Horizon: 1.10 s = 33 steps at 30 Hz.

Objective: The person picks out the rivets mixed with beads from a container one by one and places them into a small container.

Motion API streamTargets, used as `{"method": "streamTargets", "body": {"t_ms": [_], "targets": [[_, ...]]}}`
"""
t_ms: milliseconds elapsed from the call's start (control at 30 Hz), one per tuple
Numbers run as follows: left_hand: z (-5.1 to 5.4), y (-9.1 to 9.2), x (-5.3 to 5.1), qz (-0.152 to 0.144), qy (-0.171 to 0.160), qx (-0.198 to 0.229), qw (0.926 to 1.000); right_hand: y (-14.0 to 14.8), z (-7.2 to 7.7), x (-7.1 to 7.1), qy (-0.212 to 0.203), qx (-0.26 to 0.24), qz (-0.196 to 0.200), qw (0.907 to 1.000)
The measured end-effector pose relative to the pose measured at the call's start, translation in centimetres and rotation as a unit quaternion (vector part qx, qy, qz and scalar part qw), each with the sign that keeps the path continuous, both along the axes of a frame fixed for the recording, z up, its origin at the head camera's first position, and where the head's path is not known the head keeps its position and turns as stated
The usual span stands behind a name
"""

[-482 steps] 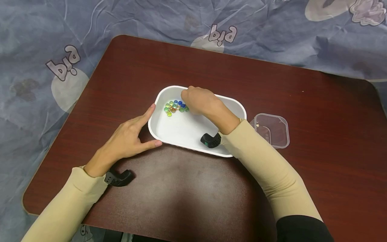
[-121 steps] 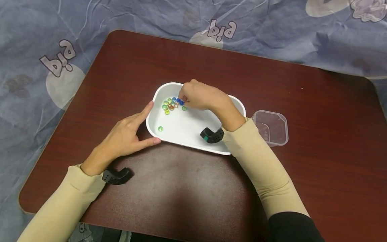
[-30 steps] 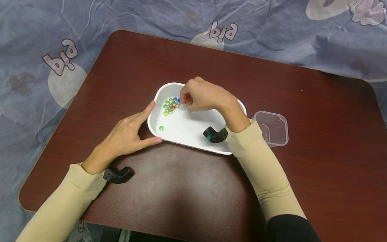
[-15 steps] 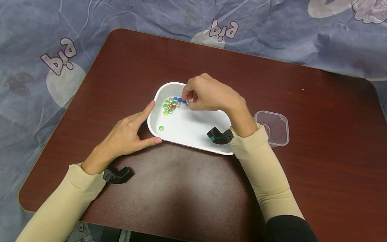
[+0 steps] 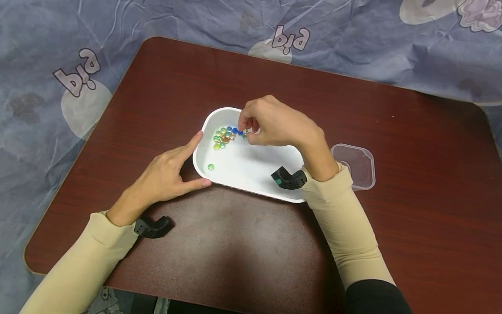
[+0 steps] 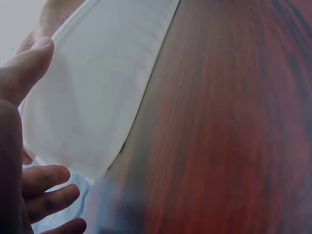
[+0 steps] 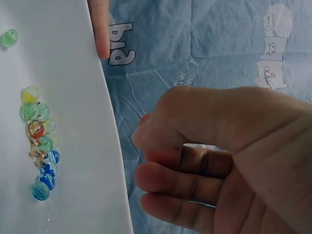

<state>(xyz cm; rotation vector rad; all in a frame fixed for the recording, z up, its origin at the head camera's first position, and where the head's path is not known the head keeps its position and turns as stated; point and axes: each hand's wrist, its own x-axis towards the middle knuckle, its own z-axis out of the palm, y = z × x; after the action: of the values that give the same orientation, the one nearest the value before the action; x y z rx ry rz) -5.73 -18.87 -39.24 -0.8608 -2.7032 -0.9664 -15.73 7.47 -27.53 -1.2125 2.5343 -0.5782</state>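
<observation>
My left hand [image 5: 164, 174] rests spread at the left end of a white tray [image 5: 251, 174], its thumb and fingers touching the rim. The right hand [image 5: 278, 122] is over the tray's far side, pinching a small gold thumbtack [image 5: 247, 130] between thumb and index finger; in the right wrist view the fingertips hide it. Just left of that hand lies a cluster of glass marbles [image 5: 216, 138] in green, yellow, orange and blue. More gold thumbtacks [image 5: 232, 137] lie among them. One green marble [image 5: 211, 167] sits apart near the tray's near left corner.
A clear plastic box [image 5: 361, 168] stands right of the tray, partly behind the right forearm. Both stand on a dark red-brown table [image 5: 219, 231]. Blue patterned cloth [image 5: 196, 19] lies beyond the table's edges.
Over the last second my right hand has drawn back slightly to the right, uncovering blue marbles and the pinched thumbtack. The lone green marble was not in that corner 16 seconds ago. The left hand stays put.
</observation>
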Motion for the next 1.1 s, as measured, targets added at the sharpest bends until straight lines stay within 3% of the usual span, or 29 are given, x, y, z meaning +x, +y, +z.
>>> {"method": "streamTargets", "body": {"t_ms": [467,1100], "targets": [[0.2,0.0,0.1,0.004,-0.006,-0.008,0.9999,1.8,1.0,0.8,0.012,0.003,-0.019,0.9997],[-0.1,0.2,0.1,0.013,0.030,-0.004,0.9995,6.2,3.1,1.7,0.069,-0.044,-0.065,0.9945]]}}
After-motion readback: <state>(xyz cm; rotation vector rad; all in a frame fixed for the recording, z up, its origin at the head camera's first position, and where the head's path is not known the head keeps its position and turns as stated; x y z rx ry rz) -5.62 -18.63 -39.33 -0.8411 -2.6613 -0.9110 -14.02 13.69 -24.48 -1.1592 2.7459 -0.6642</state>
